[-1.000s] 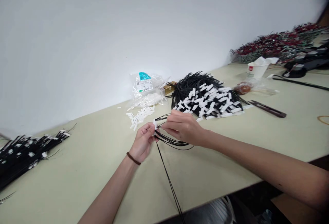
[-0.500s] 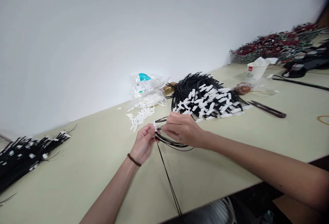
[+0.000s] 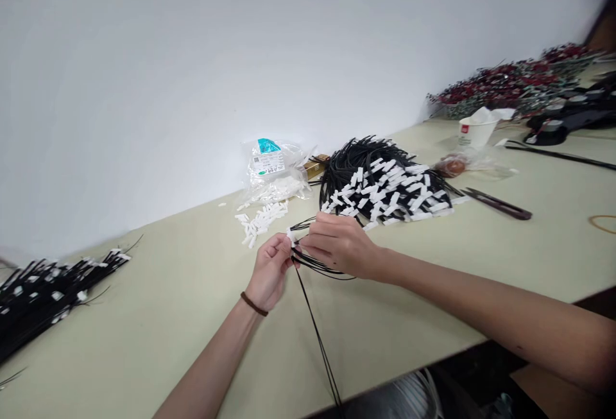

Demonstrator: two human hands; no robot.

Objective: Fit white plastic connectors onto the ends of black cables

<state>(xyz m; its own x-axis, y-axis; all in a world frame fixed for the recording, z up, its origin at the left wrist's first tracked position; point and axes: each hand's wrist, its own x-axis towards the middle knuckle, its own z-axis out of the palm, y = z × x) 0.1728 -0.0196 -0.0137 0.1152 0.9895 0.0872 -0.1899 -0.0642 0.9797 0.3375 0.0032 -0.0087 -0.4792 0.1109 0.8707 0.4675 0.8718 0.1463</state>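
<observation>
My left hand point(image 3: 270, 270) pinches a small white connector point(image 3: 290, 235) at the end of thin black wires point(image 3: 317, 329). A brown band sits on that wrist. My right hand point(image 3: 339, 244) is closed on the same black wires right beside the connector, fingertips meeting the left hand's. The wires loop under my right hand and trail down off the table's front edge. Just beyond my hands lies a big pile of black wires with white connectors point(image 3: 385, 181).
Loose white connectors point(image 3: 260, 219) and a clear bag of them point(image 3: 272, 165) lie near the wall. A second bundle of black wires point(image 3: 43, 290) is at far left. Dark snips point(image 3: 500, 204), a paper cup point(image 3: 474, 131) and red-green parts point(image 3: 510, 82) are at right on the beige table point(image 3: 168, 316).
Both hands stay pinched together on the connector and wires; the view has shifted slightly, so everything sits a little lower and to the left.
</observation>
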